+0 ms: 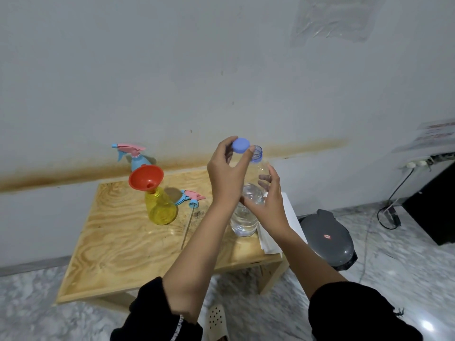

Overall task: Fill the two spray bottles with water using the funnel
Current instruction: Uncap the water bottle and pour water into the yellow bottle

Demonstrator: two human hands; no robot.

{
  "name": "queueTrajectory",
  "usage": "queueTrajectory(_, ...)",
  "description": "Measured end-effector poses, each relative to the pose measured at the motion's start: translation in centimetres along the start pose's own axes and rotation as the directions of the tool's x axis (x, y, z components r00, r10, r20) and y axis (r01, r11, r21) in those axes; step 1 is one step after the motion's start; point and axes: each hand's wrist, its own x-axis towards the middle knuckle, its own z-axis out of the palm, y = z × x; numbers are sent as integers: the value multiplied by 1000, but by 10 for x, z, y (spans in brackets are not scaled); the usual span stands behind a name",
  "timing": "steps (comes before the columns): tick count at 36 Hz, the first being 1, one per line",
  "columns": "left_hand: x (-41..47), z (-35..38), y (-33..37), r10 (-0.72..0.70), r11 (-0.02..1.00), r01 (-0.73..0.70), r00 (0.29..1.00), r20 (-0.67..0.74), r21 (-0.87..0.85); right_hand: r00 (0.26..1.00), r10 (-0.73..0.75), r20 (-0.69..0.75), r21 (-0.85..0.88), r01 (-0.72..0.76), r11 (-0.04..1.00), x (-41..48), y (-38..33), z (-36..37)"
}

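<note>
Currently, at a low plywood table point(118, 254), the right hand point(267, 205) is gripping the middle of a clear plastic water bottle point(243, 222), upright near the table's right edge. A yellow translucent spray bottle point(161, 210) is sitting at the table's centre, an orange plastic funnel point(145, 177) resting in its neck, and a blue spray bottle point(136, 162) is standing behind it by the wall. A detached pink-and-blue spray head point(192, 198) is lying just beside the yellow one. The left hand point(226, 173) is pinching the round blue cap point(240, 145) beside the water bottle's open mouth.

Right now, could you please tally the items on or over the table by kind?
Spray bottles: 2 (blue spray bottle, yellow spray bottle)
Detached spray head: 1
Funnel: 1
Water bottle: 1
Bottle cap: 1
Paper stack: 1
Total: 7
</note>
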Motion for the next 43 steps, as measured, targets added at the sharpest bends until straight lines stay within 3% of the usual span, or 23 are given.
queueTrajectory(4, -9, -26, -35, -83, 996, 84, 996, -40, 27, 1000, -10, -5, 9, 10, 1000, -1, 3, 0)
queueTrajectory(9, -48, -69, -127, -274, 921, 249, 961, 42, 299, 999, -30, -14, -4, 30, 1000, 1, 11, 2)
queueTrajectory(16, -89, -89, -200, -430, 823, 334, 895, 121, 459, 997, -51, -63, -28, 50, 998, 8, 24, 6)
queueTrajectory(27, -99, -86, -245, -385, 713, 167, 905, 183, 681, 988, -112, -102, -110, 100, 989, 7, 32, 9)
queueTrajectory(31, -95, -81, -234, -462, 725, 258, 870, 172, 639, 992, -94, -89, -94, 86, 992, 8, 32, 8)
queueTrajectory(35, -79, -73, -188, -383, 843, 315, 921, 75, 437, 993, -105, -59, -82, 100, 992, -1, 40, 2)
queueTrajectory(39, -49, -51, -124, -170, 954, 138, 980, 103, 265, 998, -57, -14, -69, 56, 996, -16, 62, 3)
queueTrajectory(43, -31, -25, -71, -40, 980, -19, 956, 291, 198, 999, 41, 15, -38, -40, 998, -16, 74, 13)
